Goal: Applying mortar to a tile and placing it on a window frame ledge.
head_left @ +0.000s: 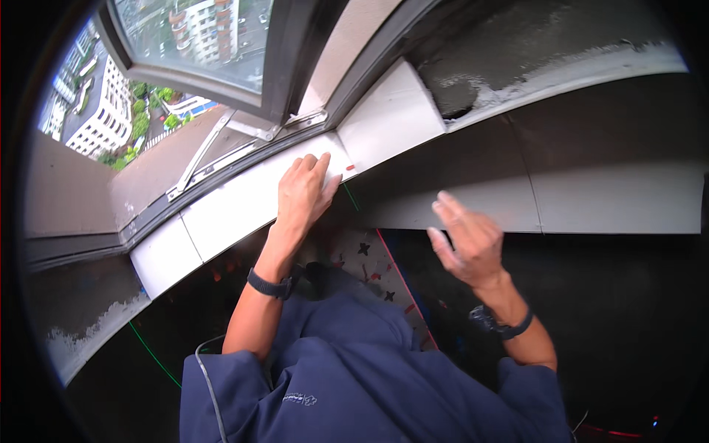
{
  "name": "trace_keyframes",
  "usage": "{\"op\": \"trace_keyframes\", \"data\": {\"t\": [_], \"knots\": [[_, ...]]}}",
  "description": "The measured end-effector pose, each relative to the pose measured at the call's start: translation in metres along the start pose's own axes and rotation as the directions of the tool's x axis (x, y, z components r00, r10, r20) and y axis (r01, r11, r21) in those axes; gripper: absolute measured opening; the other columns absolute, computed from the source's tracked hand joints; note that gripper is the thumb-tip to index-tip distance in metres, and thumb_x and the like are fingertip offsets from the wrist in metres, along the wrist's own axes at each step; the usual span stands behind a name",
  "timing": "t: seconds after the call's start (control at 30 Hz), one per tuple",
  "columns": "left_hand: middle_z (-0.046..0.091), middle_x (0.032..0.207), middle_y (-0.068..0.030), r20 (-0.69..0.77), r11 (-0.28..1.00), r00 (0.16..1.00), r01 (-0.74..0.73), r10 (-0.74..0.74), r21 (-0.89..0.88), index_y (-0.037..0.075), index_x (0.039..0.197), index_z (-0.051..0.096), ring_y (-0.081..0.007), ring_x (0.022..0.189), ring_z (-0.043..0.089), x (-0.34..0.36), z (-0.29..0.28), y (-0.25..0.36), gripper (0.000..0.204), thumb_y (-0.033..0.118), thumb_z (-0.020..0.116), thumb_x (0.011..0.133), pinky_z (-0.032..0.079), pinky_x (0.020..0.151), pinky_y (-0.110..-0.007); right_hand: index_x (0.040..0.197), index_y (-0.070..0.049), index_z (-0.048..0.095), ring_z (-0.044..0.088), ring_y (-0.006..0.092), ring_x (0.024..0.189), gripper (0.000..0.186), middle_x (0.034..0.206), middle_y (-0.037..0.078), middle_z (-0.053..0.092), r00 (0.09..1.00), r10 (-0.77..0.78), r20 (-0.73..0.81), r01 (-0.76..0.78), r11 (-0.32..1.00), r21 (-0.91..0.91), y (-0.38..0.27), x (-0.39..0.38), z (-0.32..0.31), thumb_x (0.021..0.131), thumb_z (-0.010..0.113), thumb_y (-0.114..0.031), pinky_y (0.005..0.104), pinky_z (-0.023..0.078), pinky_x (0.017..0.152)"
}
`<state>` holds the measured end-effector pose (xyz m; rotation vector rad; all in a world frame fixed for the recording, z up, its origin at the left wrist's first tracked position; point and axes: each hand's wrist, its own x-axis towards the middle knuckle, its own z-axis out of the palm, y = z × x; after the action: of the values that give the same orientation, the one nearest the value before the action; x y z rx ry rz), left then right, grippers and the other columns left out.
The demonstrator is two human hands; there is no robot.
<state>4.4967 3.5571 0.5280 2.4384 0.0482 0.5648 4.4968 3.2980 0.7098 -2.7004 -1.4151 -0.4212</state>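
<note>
White tiles line the window sill in a row. My left hand rests on them near the front edge, its fingers bent and its thumb apart, with nothing visible in it. Just right of it, a small red piece sits by the joint with the wider white end tile. My right hand is raised in front of the tiled wall face, slightly blurred, its thumb and fingers apart and nothing held. Pale dust marks its fingertips.
An outward-opened window sash hangs over the sill on a metal hinge arm. Bare grey mortar covers the ledge at right, with more at far left. Large tiles face the wall below. Red and green laser lines cross the dark area.
</note>
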Motion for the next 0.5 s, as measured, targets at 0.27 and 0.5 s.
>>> {"op": "trace_keyframes", "data": {"t": [0.27,0.5], "knots": [[0.057,0.127,-0.0164,-0.154,0.952,0.985,-0.114,0.072,-0.284,0.007,0.145,0.049,-0.0317,0.101,0.065,0.037,-0.004,0.045,0.074,0.017,0.082,0.079,0.055,0.084,-0.039,0.111,-0.003,0.067,0.072,0.0291,0.088,0.034,0.115,0.013,0.071,0.96,0.253,0.118,-0.27,0.949,0.163,-0.035,-0.071,0.055,0.081,0.076,-0.017,0.037,0.057,0.077],[0.041,0.149,-0.0236,-0.115,0.967,0.985,-0.151,0.13,-0.204,0.027,0.155,0.038,-0.0358,0.099,0.068,0.046,0.015,0.045,0.097,0.016,0.088,0.072,0.06,0.081,-0.041,0.111,-0.003,0.068,0.071,0.0305,0.096,0.033,0.114,0.013,0.071,0.909,0.368,0.196,-0.408,0.882,0.237,-0.054,-0.108,0.077,0.083,0.076,-0.018,0.0384,0.058,0.081]]}}
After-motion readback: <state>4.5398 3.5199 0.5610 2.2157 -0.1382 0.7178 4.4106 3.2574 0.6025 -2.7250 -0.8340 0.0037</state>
